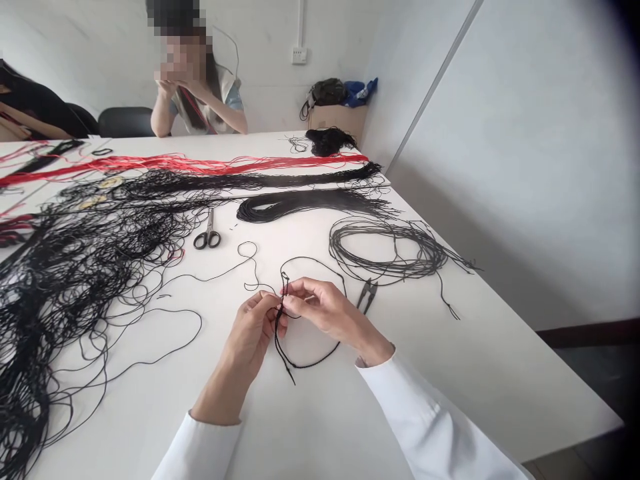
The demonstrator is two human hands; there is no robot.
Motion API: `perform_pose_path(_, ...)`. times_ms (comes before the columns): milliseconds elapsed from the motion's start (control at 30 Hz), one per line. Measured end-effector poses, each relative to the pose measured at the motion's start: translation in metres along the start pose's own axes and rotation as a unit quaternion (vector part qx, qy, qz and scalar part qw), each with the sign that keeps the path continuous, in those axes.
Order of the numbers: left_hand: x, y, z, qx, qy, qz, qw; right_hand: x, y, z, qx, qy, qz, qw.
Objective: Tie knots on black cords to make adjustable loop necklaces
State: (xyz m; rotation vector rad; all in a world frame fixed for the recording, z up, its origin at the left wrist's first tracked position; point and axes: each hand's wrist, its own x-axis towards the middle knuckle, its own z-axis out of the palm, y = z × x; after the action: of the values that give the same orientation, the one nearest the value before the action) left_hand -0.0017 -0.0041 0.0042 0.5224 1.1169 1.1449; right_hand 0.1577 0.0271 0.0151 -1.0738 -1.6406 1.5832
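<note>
Head view: two bare hands meet over a white tabletop [450,380], working a thin black cord [300,367] whose loop lies below and beyond the fingertips. The left hand [257,323] is closed on the cord, pinching it between thumb and fingers. The right hand [323,308], just beside it, has its thumb and forefinger drawn together on the same section; exactly which strand they hold is too small to tell. A loose end hangs below the left hand, and a small loop stands up just beyond the right fingertips.

For clean work here, the left pinch would best stay firm and close to the point being worked, with the right hand pulling gently and evenly so the strands lie flat rather than twist. The hanging end is best kept out of the loop, and the thread [200,275] wandering beyond the left hand kept from snagging.

Snips [369,293] lie just right of the right hand, near enough for a short reach, with a coil [425,261] beyond them. Scissors [209,235] rest beyond the left hand, between it and a black bundle [310,205]. A tangle [100,247] spreads to the left hand's left. Farthest out, past red strands [225,165], sits another person [200,110].
</note>
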Motion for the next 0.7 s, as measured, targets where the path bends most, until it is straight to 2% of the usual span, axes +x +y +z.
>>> perform_pose_path(233, 0.0004, 0.0012, 0.0021, -0.014, 0.012, 0.011, 1.0, -0.001, -0.0002, 0.0006, 0.012, -0.024, -0.023, 0.999)
perform_pose_path(333, 0.0005, 0.0004, 0.002, -0.012, 0.021, 0.019, 1.0, -0.0013, 0.0, -0.0019, 0.016, -0.025, -0.008, 1.0)
perform_pose_path(467, 0.0012, -0.0004, 0.0013, -0.012, 0.054, 0.028, 0.998, -0.0008, 0.0007, -0.0064, -0.032, 0.013, 0.022, 0.999)
perform_pose_path(600, 0.0012, -0.0004, 0.0015, 0.005, 0.072, 0.027, 0.997, 0.001, 0.0017, -0.0039, -0.041, 0.03, -0.005, 0.999)
perform_pose_path(700, 0.0012, -0.0009, 0.0012, 0.017, 0.075, 0.025, 0.997, 0.0024, 0.0034, -0.0004, -0.088, 0.061, -0.027, 0.994)
